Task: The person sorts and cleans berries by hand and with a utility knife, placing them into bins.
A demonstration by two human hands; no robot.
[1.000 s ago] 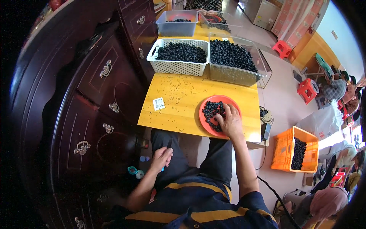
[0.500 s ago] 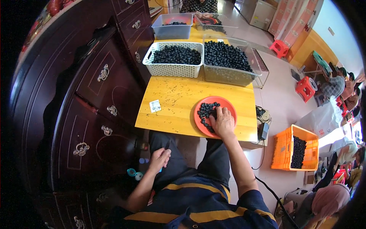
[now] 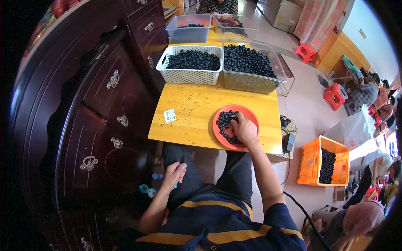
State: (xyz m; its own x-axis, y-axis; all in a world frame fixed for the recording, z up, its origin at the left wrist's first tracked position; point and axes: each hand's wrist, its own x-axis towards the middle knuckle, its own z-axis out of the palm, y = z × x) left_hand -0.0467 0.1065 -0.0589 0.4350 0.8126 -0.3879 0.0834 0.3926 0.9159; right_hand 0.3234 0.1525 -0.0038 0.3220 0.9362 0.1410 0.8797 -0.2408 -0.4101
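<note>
My right hand (image 3: pixel 245 129) reaches into a red-orange plate (image 3: pixel 251 112) near the table's front edge. Its fingers are curled and closed low among small black round pieces (image 3: pixel 226 120), which look like berries or beads. What the fingertips hold is hidden by the hand. Over my left thigh, my left hand (image 3: pixel 174 175) is closed around a slim tool, with a dark narrow tip (image 3: pixel 183 159) above the fist and a bit of blue below it. The tool's kind cannot be made out.
A white perforated basket (image 3: pixel 190 77) and a clear bin (image 3: pixel 251 85), both full of black pieces, stand on the yellow table (image 3: pixel 188 131). Beyond are a bluish bin (image 3: pixel 188 35) and a seated person. Dark cabinets line the left; an orange crate (image 3: pixel 305 169) sits right.
My right hand has shifted slightly within the plate, and its fingers have drawn closer together. The left hand stays in place.
</note>
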